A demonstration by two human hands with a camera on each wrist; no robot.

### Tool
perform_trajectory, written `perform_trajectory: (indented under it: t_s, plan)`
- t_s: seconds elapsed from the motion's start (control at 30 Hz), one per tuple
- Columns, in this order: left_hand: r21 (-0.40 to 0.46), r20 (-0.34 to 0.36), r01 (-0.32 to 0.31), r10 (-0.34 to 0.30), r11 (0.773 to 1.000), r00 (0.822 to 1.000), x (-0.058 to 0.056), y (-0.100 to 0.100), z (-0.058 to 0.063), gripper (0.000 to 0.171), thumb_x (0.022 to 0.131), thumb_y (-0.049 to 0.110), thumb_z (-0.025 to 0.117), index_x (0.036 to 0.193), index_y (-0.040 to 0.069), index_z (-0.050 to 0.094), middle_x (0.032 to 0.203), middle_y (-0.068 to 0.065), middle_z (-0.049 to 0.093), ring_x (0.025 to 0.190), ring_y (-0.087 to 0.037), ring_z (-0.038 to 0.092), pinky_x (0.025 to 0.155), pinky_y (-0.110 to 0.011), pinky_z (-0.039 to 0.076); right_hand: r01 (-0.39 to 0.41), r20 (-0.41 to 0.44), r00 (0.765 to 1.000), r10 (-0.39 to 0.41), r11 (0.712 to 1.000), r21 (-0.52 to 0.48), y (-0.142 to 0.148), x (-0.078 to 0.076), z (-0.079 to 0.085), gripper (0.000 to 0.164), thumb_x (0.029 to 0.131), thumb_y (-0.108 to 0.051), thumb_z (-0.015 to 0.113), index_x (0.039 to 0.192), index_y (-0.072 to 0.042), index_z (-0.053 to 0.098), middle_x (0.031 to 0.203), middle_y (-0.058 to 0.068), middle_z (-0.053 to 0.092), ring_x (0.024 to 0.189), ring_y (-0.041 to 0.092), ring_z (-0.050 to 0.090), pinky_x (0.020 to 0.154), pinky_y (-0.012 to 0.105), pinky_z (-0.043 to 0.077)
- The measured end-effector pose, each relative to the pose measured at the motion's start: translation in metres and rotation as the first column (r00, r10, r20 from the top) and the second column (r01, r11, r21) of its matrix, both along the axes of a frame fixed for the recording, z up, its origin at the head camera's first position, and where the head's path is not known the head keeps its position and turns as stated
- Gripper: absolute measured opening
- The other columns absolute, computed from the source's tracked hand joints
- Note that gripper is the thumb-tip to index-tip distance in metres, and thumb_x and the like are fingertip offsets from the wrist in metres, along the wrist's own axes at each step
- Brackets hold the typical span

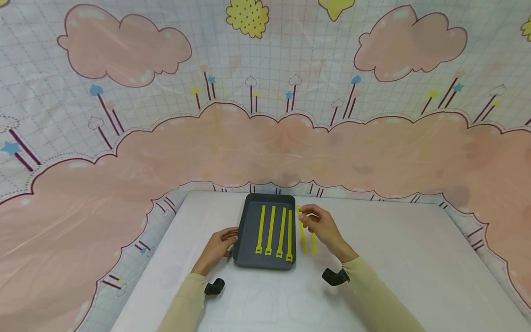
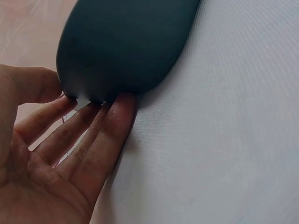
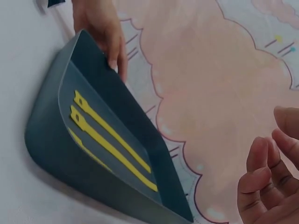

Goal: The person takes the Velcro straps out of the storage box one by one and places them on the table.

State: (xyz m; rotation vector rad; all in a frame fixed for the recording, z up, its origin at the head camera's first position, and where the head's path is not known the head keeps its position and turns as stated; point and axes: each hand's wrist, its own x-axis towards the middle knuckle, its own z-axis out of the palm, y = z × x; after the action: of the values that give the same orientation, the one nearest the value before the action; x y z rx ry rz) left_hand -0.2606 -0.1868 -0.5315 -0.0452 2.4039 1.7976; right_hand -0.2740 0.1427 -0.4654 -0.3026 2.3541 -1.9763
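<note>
A dark grey tray (image 1: 249,258) lies on the white table, holding several yellow cable ties (image 1: 271,230) with slotted heads, laid side by side lengthwise. At the tray's left wall is my left hand (image 1: 217,246); its fairly straight fingers (image 2: 100,140) touch the outside of the tray. Just past the opposite wall hovers my right hand (image 1: 323,228), fingers loosely bent. Nothing shows between those fingertips in the right wrist view. Two more yellow ties lie by the right hand: one tie (image 1: 303,242) along the tray's wall and another tie (image 1: 314,244) partly hidden beneath the hand.
White table surface (image 1: 406,258) spreads out on both sides of the tray. Behind it hangs a cloud-patterned cloth (image 1: 332,152), which also runs down along the sides. Each wrist carries a black camera mount (image 1: 335,276).
</note>
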Motion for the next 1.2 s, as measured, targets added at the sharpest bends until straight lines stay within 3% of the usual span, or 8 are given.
perform_trajectory:
  t_s: [0.23, 0.37, 0.63, 0.87, 1.2]
  plan:
    - [-0.008, 0.003, 0.012, -0.012, 1.0, 1.0, -0.002, 0.0, 0.004, 0.041, 0.098, 0.013, 0.058, 0.138, 0.006, 0.055, 0.135, -0.02, 0.06, 0.115, -0.028, 0.061, 0.065, -0.031, 0.056, -0.011, -0.042, 0.999, 0.015, 0.996, 0.087, -0.014, 0.002, 0.006, 0.024, 0.096, -0.02, 0.065, 0.117, -0.008, 0.063, 0.107, 0.008, 0.06, 0.087, 0.018, 0.06, 0.07, 0.026, 0.046]
    - [-0.016, 0.006, 0.008, -0.008, 1.0, 1.0, -0.002, 0.001, 0.006, 0.041, 0.098, 0.013, 0.058, 0.138, 0.007, 0.055, 0.135, -0.02, 0.06, 0.116, -0.028, 0.061, 0.066, -0.03, 0.057, -0.044, -0.094, 0.994, 0.055, 0.992, 0.12, -0.022, 0.001, 0.006, 0.026, 0.095, -0.02, 0.066, 0.116, -0.006, 0.063, 0.107, 0.01, 0.061, 0.092, 0.019, 0.061, 0.074, 0.028, 0.048]
    - [-0.005, 0.009, 0.011, -0.011, 1.0, 1.0, 0.001, 0.001, 0.006, 0.041, 0.098, 0.013, 0.058, 0.138, 0.006, 0.055, 0.135, -0.021, 0.06, 0.115, -0.029, 0.062, 0.065, -0.032, 0.057, -0.096, -0.148, 0.981, 0.129, 0.972, 0.214, -0.042, 0.0, 0.007, 0.021, 0.094, -0.022, 0.068, 0.113, -0.013, 0.065, 0.1, 0.006, 0.064, 0.086, 0.015, 0.059, 0.075, 0.026, 0.05]
    - [-0.007, -0.005, 0.01, -0.01, 1.0, 1.0, 0.001, 0.001, 0.006, 0.041, 0.098, 0.013, 0.059, 0.138, 0.006, 0.055, 0.135, -0.021, 0.06, 0.116, -0.031, 0.061, 0.064, -0.032, 0.057, -0.102, -0.204, 0.966, 0.157, 0.961, 0.255, -0.054, -0.006, 0.009, 0.022, 0.093, -0.021, 0.068, 0.112, -0.01, 0.065, 0.1, 0.004, 0.065, 0.089, 0.014, 0.061, 0.075, 0.026, 0.049]
    - [-0.023, 0.012, 0.003, -0.003, 1.0, 1.0, 0.001, 0.0, 0.002, 0.04, 0.098, 0.013, 0.059, 0.137, 0.008, 0.057, 0.134, -0.02, 0.061, 0.113, -0.027, 0.062, 0.064, -0.03, 0.057, -0.132, -0.214, 0.952, 0.217, 0.927, 0.35, -0.068, -0.011, 0.008, 0.02, 0.094, -0.023, 0.068, 0.11, -0.012, 0.065, 0.101, 0.0, 0.066, 0.089, 0.014, 0.058, 0.075, 0.026, 0.048]
